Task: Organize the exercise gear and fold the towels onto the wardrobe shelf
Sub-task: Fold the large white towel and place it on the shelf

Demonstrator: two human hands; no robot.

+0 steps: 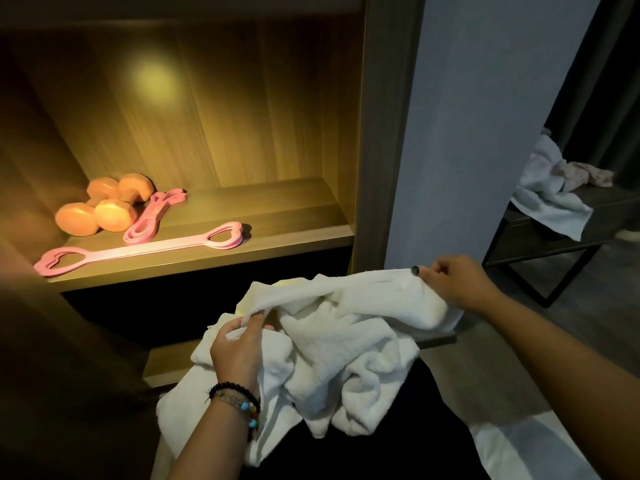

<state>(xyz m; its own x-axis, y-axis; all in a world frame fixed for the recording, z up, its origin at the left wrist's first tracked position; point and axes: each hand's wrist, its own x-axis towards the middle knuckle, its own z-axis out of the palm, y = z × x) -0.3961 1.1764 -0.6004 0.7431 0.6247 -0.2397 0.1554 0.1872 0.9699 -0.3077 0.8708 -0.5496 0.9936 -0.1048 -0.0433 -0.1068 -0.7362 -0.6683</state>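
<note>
Fingers of both hands pinch one crumpled white terry towel (346, 341) along its upper edge: the left hand (239, 344) grips a fold at about 9 o'clock of the bundle, the right hand (450, 285) nips the corner at 2 o'clock (thumb side only visible). Its bulk sags between and below them, hiding the left fingertips. At 10 o'clock, the lit wooden wardrobe shelf (277, 216) holds orange dumbbells (104, 209) and pink resistance bands (138, 247)

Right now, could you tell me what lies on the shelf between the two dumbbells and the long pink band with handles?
In the head view, a coiled pink band lies between the dumbbells and the long band.
</note>
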